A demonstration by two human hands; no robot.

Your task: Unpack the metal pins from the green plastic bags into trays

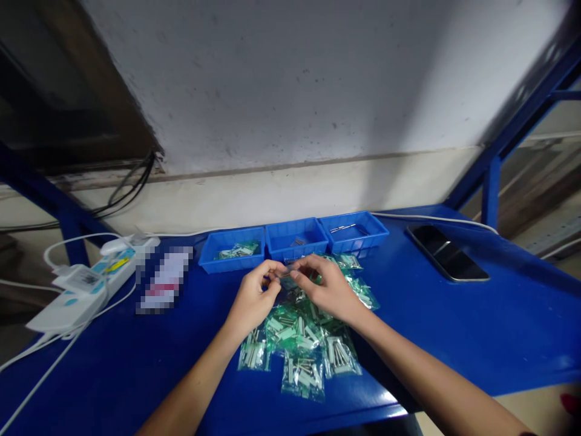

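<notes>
My left hand (257, 295) and my right hand (324, 284) meet over a pile of small packets, fingertips nearly touching. Both pinch a small, clear, greyish piece (285, 272) that looks like a plastic bag; the fingers cover much of it, so its contents cannot be made out. Below the hands, several clear, green-tinted packets (303, 374) lie overlapping, with metal screws and pale strips showing inside. Behind the hands stand three blue trays: the left tray (231, 264) holds packets, the middle tray (297, 247) a few small pieces, the right tray (358, 242) thin metal rods.
A black phone (447, 251) lies at the right of the blue table (454, 339). To the left are a white power strip (93, 290) with cables and a blurred white-and-pink item (167, 280). Blue frame posts (491, 191) rise by the wall.
</notes>
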